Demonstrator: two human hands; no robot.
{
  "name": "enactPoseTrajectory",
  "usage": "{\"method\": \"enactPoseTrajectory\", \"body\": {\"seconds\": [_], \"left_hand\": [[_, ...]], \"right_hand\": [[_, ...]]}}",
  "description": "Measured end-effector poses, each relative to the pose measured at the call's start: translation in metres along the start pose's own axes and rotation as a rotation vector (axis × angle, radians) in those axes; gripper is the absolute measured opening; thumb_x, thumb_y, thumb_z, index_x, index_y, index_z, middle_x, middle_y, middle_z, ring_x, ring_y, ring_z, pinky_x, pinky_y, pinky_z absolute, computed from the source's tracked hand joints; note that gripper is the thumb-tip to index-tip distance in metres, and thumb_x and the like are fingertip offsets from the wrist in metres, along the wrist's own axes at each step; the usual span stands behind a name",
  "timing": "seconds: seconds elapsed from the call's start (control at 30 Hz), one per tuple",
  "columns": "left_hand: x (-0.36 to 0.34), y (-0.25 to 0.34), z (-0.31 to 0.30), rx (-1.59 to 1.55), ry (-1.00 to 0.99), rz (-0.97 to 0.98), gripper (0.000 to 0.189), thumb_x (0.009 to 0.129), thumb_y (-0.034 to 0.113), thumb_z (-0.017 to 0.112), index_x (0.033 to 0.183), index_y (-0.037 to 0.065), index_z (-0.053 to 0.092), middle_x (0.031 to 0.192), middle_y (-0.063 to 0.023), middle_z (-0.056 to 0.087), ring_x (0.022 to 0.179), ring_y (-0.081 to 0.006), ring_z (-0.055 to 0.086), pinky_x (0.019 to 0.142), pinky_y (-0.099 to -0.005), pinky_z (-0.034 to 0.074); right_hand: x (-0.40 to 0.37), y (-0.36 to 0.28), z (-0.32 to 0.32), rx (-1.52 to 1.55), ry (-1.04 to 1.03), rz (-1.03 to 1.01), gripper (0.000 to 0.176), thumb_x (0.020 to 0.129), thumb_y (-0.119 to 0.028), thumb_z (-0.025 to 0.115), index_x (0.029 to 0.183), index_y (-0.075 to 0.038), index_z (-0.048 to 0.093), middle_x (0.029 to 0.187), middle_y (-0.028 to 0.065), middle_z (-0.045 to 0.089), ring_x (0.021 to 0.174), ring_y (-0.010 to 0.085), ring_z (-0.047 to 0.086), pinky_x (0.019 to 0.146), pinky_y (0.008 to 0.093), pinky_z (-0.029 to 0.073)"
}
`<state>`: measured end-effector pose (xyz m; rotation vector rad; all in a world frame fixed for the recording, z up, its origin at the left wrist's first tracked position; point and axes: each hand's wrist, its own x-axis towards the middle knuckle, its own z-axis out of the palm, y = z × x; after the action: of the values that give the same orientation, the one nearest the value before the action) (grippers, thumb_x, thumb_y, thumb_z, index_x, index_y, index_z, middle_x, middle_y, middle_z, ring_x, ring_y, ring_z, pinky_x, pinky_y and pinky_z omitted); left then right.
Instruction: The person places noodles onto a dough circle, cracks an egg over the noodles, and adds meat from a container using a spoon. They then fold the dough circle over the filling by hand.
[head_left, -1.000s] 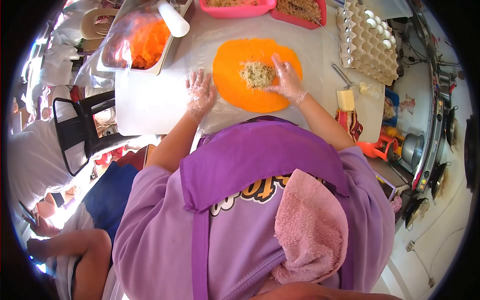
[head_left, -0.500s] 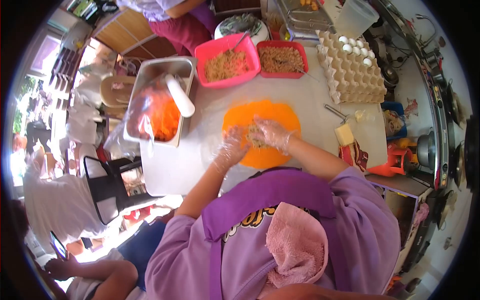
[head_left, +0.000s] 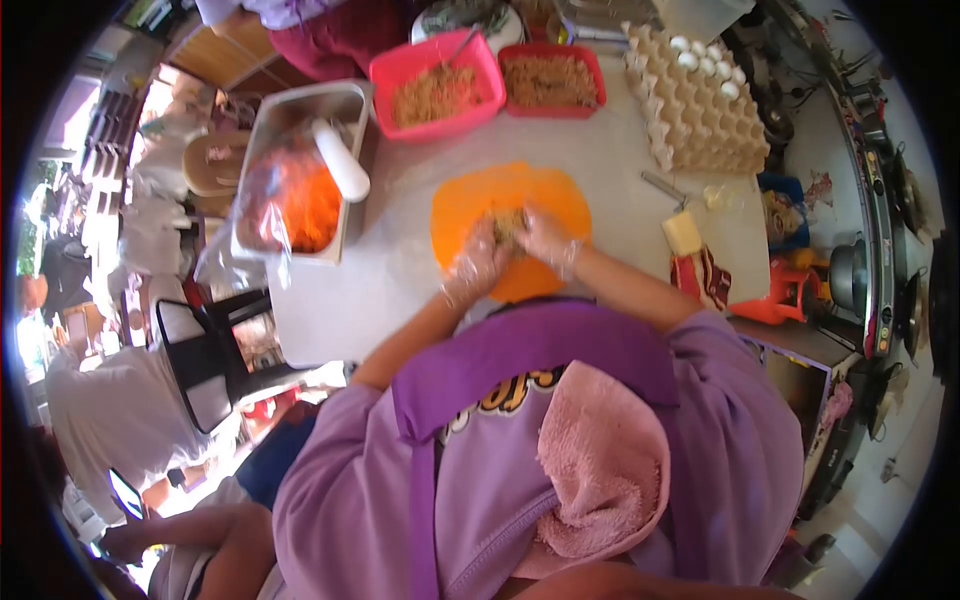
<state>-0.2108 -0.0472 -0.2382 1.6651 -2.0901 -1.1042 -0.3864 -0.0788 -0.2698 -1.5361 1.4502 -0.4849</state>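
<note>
A flat, rounded sheet of orange dough point(head_left: 560, 190) lies on the white table. At its middle is a small mound of crumbly brownish filling point(head_left: 508, 224). My left hand point(head_left: 482, 258), in a clear plastic glove, closes in on the mound from the left with its fingers curled. From the right, my right hand point(head_left: 543, 236), gloved the same way, cups the other side with bent fingers. Both hands touch the filling, and their fingertips are partly hidden.
Behind stand a pink tub point(head_left: 440, 122) and a red tub point(head_left: 550, 108) of fillings. A steel pan point(head_left: 345, 100) with an orange mass is at left. Egg trays point(head_left: 690, 120), a metal-handled tool point(head_left: 664, 186) and a yellow block point(head_left: 682, 233) lie right. A person point(head_left: 190, 540) holds a phone.
My hands have drawn together around the filling, which is now gathered into a tighter mound. Their fingers were flatter and spread before. The whole view has shifted slightly.
</note>
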Motion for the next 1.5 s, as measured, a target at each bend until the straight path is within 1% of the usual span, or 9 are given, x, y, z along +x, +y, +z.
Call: {"method": "enactPoseTrajectory", "body": {"seconds": [0.13, 0.2, 0.27, 0.43, 0.53, 0.67, 0.73, 0.93, 1.5], "left_hand": [[-0.011, -0.012, -0.017, -0.255, 0.094, -0.02, 0.058, 0.088, 0.025, 0.053, 0.137, -0.001, 0.035, 0.132, -0.0265, 0.045, 0.128, -0.0394, 0.039, 0.106, -0.043, 0.032], [-0.016, -0.02, -0.018, -0.266, 0.142, -0.017, 0.057, 0.086, 0.023, 0.056, 0.134, -0.001, 0.038, 0.13, -0.026, 0.048, 0.128, -0.0387, 0.039, 0.107, -0.0442, 0.029], [-0.019, -0.023, -0.015, -0.272, 0.193, -0.011, 0.055, 0.084, 0.02, 0.059, 0.132, -0.001, 0.042, 0.128, -0.0255, 0.05, 0.127, -0.038, 0.04, 0.108, -0.0453, 0.027], [-0.013, -0.028, -0.004, 0.231, 0.232, 0.197, 0.053, 0.076, 0.022, 0.067, 0.122, 0.003, 0.051, 0.129, -0.0226, 0.049, 0.129, -0.0401, 0.037, 0.11, -0.0546, 0.017], [-0.007, -0.023, -0.003, 0.414, 0.109, 0.151, 0.058, 0.076, 0.028, 0.067, 0.126, 0.002, 0.049, 0.134, -0.0209, 0.045, 0.131, -0.0407, 0.034, 0.109, -0.0575, 0.018], [0.006, -0.05, 0.025, 0.488, 0.334, 0.291, 0.076, 0.075, 0.037, 0.065, 0.133, -0.005, 0.04, 0.134, -0.0244, 0.043, 0.13, -0.0432, 0.034, 0.105, -0.0601, 0.023], [0.003, -0.041, 0.016, 0.618, 0.234, 0.257, 0.072, 0.076, 0.037, 0.065, 0.132, -0.002, 0.044, 0.136, -0.023, 0.042, 0.13, -0.0422, 0.035, 0.106, -0.0598, 0.023], [-0.001, -0.03, 0.001, 0.405, 0.181, 0.2, 0.06, 0.075, 0.042, 0.067, 0.12, 0.004, 0.054, 0.137, -0.0207, 0.042, 0.133, -0.0407, 0.032, 0.108, -0.0584, 0.02], [0.004, -0.015, -0.018, 0.399, -0.009, 0.288, 0.058, 0.079, 0.041, 0.065, 0.13, 0.017, 0.05, 0.144, -0.0187, 0.034, 0.137, -0.0356, 0.026, 0.112, -0.0526, 0.015]], "right_hand": [[-0.01, -0.015, -0.031, 0.003, -0.067, -0.123, 0.046, 0.078, -0.014, 0.06, 0.122, 0.0, 0.052, 0.111, 0.0223, 0.057, 0.104, 0.0371, 0.055, 0.089, 0.041, 0.045], [-0.015, -0.016, -0.039, -0.329, 0.049, -0.349, 0.044, 0.077, -0.019, 0.064, 0.118, -0.006, 0.058, 0.118, 0.0186, 0.054, 0.11, 0.0345, 0.052, 0.091, 0.0399, 0.044], [-0.022, -0.02, -0.036, -0.465, 0.024, -0.37, 0.043, 0.077, -0.023, 0.066, 0.116, -0.009, 0.06, 0.123, 0.0171, 0.051, 0.114, 0.0334, 0.05, 0.093, 0.041, 0.043], [-0.029, -0.031, -0.018, -0.653, 0.037, -0.367, 0.042, 0.074, -0.031, 0.07, 0.112, -0.014, 0.064, 0.131, 0.0154, 0.044, 0.117, 0.034, 0.046, 0.097, 0.0458, 0.04], [-0.028, -0.038, -0.017, -0.698, -0.005, -0.349, 0.044, 0.074, -0.031, 0.071, 0.113, -0.012, 0.063, 0.135, 0.0171, 0.04, 0.12, 0.0363, 0.044, 0.098, 0.0484, 0.039], [-0.026, -0.04, -0.025, -0.768, -0.024, -0.505, 0.045, 0.074, -0.028, 0.073, 0.112, -0.007, 0.06, 0.135, 0.0207, 0.038, 0.122, 0.0388, 0.042, 0.099, 0.0488, 0.038], [-0.027, -0.045, -0.022, -0.743, 0.058, -0.458, 0.044, 0.072, -0.028, 0.074, 0.109, -0.008, 0.061, 0.135, 0.0205, 0.038, 0.122, 0.0391, 0.042, 0.098, 0.0497, 0.038], [-0.027, -0.042, -0.014, -0.794, 0.039, -0.506, 0.05, 0.067, -0.029, 0.077, 0.109, -0.008, 0.06, 0.134, 0.0181, 0.04, 0.121, 0.037, 0.043, 0.094, 0.0499, 0.038], [-0.024, -0.043, -0.012, -0.728, 0.002, -0.437, 0.05, 0.065, -0.031, 0.079, 0.108, -0.011, 0.062, 0.138, 0.0153, 0.037, 0.122, 0.0362, 0.042, 0.094, 0.0496, 0.038]]}}
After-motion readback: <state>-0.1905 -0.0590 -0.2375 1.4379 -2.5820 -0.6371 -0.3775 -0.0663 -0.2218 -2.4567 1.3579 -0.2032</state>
